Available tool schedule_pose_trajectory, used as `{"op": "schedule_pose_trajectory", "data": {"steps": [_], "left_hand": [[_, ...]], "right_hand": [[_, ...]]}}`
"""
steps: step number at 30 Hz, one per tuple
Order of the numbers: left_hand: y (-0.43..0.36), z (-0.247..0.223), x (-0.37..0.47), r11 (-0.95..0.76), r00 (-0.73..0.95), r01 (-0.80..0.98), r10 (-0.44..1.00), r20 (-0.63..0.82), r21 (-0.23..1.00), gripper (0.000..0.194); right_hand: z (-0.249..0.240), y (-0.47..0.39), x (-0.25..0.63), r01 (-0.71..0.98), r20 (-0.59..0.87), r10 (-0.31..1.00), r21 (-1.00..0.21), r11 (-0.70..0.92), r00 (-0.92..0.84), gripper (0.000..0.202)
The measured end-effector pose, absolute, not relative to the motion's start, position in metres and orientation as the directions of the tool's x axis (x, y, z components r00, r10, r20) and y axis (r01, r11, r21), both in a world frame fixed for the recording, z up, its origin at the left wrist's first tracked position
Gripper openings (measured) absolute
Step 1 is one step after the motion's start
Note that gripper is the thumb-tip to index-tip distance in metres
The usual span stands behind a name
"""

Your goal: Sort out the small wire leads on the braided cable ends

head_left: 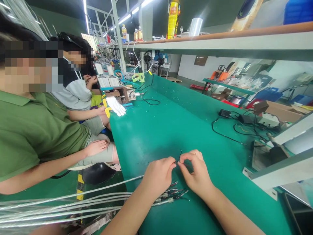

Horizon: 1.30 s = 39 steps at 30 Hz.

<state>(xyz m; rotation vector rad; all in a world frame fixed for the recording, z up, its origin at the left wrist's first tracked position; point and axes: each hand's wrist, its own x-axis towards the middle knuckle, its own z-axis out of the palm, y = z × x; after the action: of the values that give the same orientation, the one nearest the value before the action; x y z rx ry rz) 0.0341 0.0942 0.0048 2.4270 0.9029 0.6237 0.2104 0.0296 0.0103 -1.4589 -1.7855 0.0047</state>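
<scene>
- Cable bundle: several long, clear-jacketed, silvery cables run in from the lower left across the table edge, passing behind the left forearm.
- Cable ends: stripped tips with thin red, white and black conductors lie on the table between the forearms.
- Single cable: one separate silvery cable extends above the bundle to the left hand; its path behind that hand is hidden.
- Left hand: thumb and forefinger pinched together on a fine dark wire, above the table, just beyond the stripped ends.
- Right hand: thumb and forefinger pinched on the same small wire area, just beside the left fingertips. The wire's upper tip projects upward between the hands.
- Work surface: long table with a smooth green covering.
- Right side: white-painted metal support leg; beyond it, black power adapters with tangled leads.
- Left side: seated person in an olive-green polo shirt, one hand resting on the thigh.
- Beyond: white fabric glove on the table's left edge, beside a brown metal bench fixture.
- Overhead: white-edged shelf carrying a yellow-labelled bottle.
</scene>
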Motion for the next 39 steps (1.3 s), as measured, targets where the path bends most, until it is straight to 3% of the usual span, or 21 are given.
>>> {"op": "schedule_pose_trajectory", "data": {"steps": [11, 20, 27, 34, 39], "left_hand": [[0.095, 0.006, 0.035, -0.662, 0.678, 0.444, 0.689, 0.257, 0.604, 0.021], [0.095, 0.007, 0.032, -0.638, 0.67, 0.423, 0.698, 0.252, 0.644, 0.021], [0.096, 0.006, 0.031, -0.621, 0.656, 0.424, 0.713, 0.249, 0.659, 0.023], [0.098, 0.003, 0.032, -0.542, 0.598, 0.379, 0.762, 0.249, 0.75, 0.027], [0.099, 0.005, 0.032, -0.528, 0.597, 0.354, 0.763, 0.248, 0.772, 0.025]], "right_hand": [[0.028, 0.03, 0.215, 0.698, 0.395, 0.918, -0.664, 0.27, 0.02, 0.017], [0.04, 0.031, 0.241, 0.461, 0.257, 0.965, -0.863, 0.207, 0.048, 0.029], [0.036, 0.039, 0.279, 0.39, 0.33, 0.927, -0.889, 0.242, 0.178, 0.024], [0.025, 0.039, 0.252, 0.343, 0.215, 0.976, -0.92, 0.188, 0.042, 0.014], [0.019, 0.04, 0.236, 0.368, 0.272, 0.961, -0.899, 0.236, 0.049, 0.012]]}}
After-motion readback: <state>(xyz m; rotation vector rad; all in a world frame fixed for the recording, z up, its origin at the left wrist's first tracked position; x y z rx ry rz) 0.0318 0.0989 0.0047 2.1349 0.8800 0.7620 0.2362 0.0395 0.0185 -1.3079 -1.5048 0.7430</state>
